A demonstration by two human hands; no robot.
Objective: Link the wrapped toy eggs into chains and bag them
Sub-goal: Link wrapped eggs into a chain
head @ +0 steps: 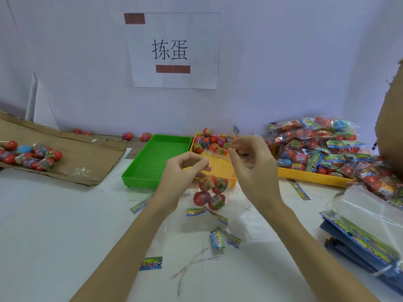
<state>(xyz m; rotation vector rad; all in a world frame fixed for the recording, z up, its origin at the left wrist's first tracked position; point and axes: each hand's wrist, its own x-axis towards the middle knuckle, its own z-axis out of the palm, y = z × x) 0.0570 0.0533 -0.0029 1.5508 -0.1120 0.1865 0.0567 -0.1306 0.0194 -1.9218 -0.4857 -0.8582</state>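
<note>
- Near the camera, thin clear strips (192,267) and small printed labels (151,263) lie on the white table (54,236).
- The left hand (181,177) pinches the top of a clear bag (212,171) between thumb and fingers.
- The right hand (253,164) has curled fingers at the other side of the bag top; it is blurred, so I cannot tell what it pinches.
- Wrapped toy eggs (210,192) hang inside the bag, between the hands, above the table.
- Behind are a green tray (135,171) and a yellow tray (220,164) with loose eggs (212,140).
- Filled bags (316,144) are piled at the right.
</note>
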